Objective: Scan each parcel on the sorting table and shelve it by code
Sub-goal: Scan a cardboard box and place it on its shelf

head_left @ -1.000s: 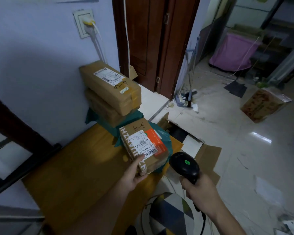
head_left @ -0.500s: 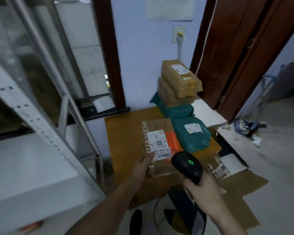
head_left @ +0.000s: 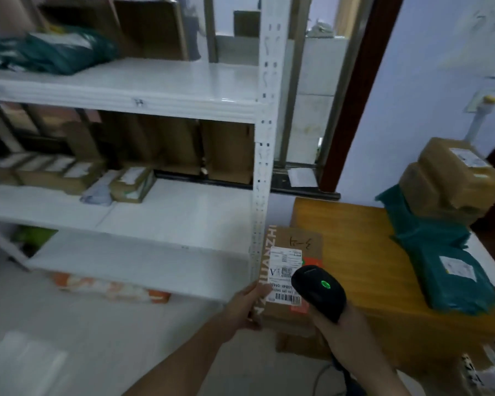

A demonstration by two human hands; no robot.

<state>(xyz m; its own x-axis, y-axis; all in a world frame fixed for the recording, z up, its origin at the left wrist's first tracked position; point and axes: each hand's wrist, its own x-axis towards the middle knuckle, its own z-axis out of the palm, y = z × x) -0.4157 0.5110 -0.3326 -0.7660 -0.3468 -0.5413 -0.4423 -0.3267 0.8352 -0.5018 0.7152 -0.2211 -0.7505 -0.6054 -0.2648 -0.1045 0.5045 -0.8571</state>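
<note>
Head view: your left hand (head_left: pixel 247 305) grips the cardboard parcel (head_left: pixel 290 278) by its left edge, low in the frame's centre, just right of the white shelving upright (head_left: pixel 265 144); its white shipping label (head_left: pixel 285 274) faces up; your right hand (head_left: pixel 346 330) is wrapped round the black barcode scanner (head_left: pixel 317 292), green light showing, over the parcel's lower right corner; at right, the wooden sorting table (head_left: pixel 357 252) carries green mailer bags (head_left: pixel 452 270) and two stacked brown boxes (head_left: pixel 455 178).

The parcel (head_left: pixel 290 278) is matt brown cardboard with a white paper label. The scanner (head_left: pixel 319 292) is smooth black plastic — the shelving (head_left: pixel 160 90) glossy white-painted metal, the table (head_left: pixel 355 252) wood-look.
</note>
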